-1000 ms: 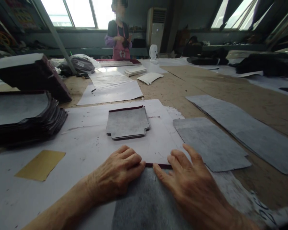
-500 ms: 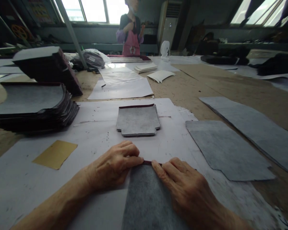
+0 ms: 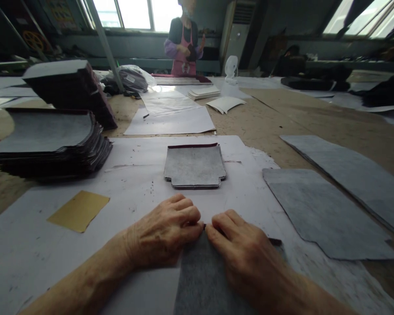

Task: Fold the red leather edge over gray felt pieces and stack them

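A grey fabric-like panel point(image 3: 198, 282) lies in front of me on white paper, with a narrow dark strip along its far edge. My left hand point(image 3: 170, 227) pinches that edge with thumb and fingers closed. Right beside it, my right hand point(image 3: 246, 249) presses thumb and curled fingers on the same edge, hiding much of the strip. A dark end of the strip shows past my right knuckles. Ahead of my hands sits a small stack of notched grey panels point(image 3: 195, 164), the top one with a maroon folded edge.
Two larger grey pieces point(image 3: 325, 210) lie at the right. On the left are a tall stack of grey panels point(image 3: 49, 131), a dark block-like stack point(image 3: 68, 92) and a yellow card point(image 3: 80, 210). White sheets point(image 3: 170, 120) lie farther back. Across the table stands a person point(image 3: 184, 48) in a pink apron.
My hands have drawn closer together on the edge, and more of the strip shows right of my right hand. The view has shifted slightly. The person opposite has lowered one hand.
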Motion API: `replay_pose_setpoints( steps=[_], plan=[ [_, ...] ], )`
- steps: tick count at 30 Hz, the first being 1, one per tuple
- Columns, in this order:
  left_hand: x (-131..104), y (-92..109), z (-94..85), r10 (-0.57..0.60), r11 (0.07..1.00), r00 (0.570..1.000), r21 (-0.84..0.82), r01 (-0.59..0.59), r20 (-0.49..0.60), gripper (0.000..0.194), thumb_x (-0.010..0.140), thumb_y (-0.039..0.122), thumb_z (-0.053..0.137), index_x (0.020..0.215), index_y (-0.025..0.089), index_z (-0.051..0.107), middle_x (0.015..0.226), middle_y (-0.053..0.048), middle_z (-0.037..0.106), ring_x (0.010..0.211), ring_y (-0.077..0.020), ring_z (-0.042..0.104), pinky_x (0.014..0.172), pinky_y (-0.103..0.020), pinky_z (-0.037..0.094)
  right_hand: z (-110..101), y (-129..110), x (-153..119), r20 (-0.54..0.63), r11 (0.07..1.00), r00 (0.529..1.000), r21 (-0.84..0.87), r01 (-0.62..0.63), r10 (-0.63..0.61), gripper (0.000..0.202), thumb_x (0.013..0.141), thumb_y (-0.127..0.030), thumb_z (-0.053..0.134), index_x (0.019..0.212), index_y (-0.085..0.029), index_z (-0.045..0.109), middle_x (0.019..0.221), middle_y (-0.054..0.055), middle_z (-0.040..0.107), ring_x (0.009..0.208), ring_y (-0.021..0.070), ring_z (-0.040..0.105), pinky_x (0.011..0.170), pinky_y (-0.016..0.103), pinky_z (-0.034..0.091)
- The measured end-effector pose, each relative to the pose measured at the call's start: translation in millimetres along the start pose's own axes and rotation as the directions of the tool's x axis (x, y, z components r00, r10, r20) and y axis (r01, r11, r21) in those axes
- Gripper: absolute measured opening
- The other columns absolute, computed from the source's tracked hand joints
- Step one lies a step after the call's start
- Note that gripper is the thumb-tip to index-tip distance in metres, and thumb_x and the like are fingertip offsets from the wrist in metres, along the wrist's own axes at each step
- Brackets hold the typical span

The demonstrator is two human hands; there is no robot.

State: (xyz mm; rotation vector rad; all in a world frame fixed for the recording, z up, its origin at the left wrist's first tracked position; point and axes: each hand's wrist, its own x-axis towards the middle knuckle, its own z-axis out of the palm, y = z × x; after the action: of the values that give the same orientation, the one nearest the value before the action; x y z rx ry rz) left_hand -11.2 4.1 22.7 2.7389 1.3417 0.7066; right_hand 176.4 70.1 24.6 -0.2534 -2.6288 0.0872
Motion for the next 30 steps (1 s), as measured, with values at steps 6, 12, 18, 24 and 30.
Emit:
replay_pose_setpoints(
  steps=[6, 12, 18, 24, 30],
  plan=[
    [-5.9, -5.2, -17.6, -0.203, 0.942, 0.971, -0.294, 0.159, -0.124, 0.029, 0.078, 0.005, 0.043, 0.091, 0.018, 0.065, 0.077, -0.003, 0.057, 0.07, -0.0126, 0.052, 0.069, -0.03, 0.04, 6.8, 8.2, -8.3, -0.05, 0.995, 0.998, 0.09, 0.04, -0.036, 0.032, 0.082, -0.001, 0.032, 0.092, -0.007, 0.062, 0.079, 0.01, 0.057, 0.075, 0.018, 0.048, 0.062, 0.029, 0.049],
    [-6.4, 17.2, -21.5, -0.275, 0.921, 0.933, -0.215, 0.325, 0.234, 0.014, 0.078, 0.016, 0.05, 0.071, 0.019, 0.063, 0.058, 0.002, 0.048, 0.056, -0.0106, 0.048, 0.057, -0.025, 0.038, 7.5, 13.5, -9.6, -0.036, 0.992, 0.997, 0.108, 0.065, -0.061, 0.034, 0.082, -0.002, 0.035, 0.106, -0.006, 0.058, 0.083, 0.011, 0.057, 0.077, 0.0193, 0.049, 0.065, 0.032, 0.051],
    [-20.7, 38.9, -7.8, -0.33, 0.941, 0.93, -0.019, 0.337, 0.159, 0.024, 0.079, 0.013, 0.041, 0.095, 0.019, 0.059, 0.065, 0.0, 0.05, 0.06, -0.0151, 0.046, 0.059, -0.033, 0.032, 10.3, 17.9, -10.4, 0.061, 0.989, 0.996, 0.138, 0.056, -0.065, 0.048, 0.076, 0.002, 0.034, 0.119, -0.008, 0.051, 0.084, 0.012, 0.053, 0.077, 0.0206, 0.047, 0.059, 0.033, 0.051],
    [-21.9, 38.6, -1.7, -0.335, 0.941, 0.939, -0.031, 0.338, 0.082, 0.029, 0.078, 0.013, 0.04, 0.099, 0.02, 0.059, 0.061, 0.001, 0.046, 0.056, -0.015, 0.042, 0.056, -0.033, 0.028, 10.1, 22.1, -7.7, 0.172, 0.966, 0.984, 0.257, -0.009, -0.036, 0.051, 0.077, 0.002, 0.033, 0.127, -0.009, 0.042, 0.088, 0.011, 0.049, 0.08, 0.0173, 0.049, 0.068, 0.031, 0.051],
    [-20.9, 36.9, -1.3, -0.346, 0.936, 0.936, -0.046, 0.349, 0.069, 0.027, 0.078, 0.013, 0.041, 0.097, 0.02, 0.06, 0.061, 0.001, 0.046, 0.055, -0.0147, 0.042, 0.056, -0.033, 0.028, 11.7, 22.7, -8.5, 0.149, 0.972, 0.986, 0.232, 0.038, -0.074, 0.055, 0.076, 0.002, 0.032, 0.128, -0.012, 0.041, 0.086, 0.01, 0.047, 0.077, 0.0174, 0.051, 0.063, 0.03, 0.05]
  ],
)
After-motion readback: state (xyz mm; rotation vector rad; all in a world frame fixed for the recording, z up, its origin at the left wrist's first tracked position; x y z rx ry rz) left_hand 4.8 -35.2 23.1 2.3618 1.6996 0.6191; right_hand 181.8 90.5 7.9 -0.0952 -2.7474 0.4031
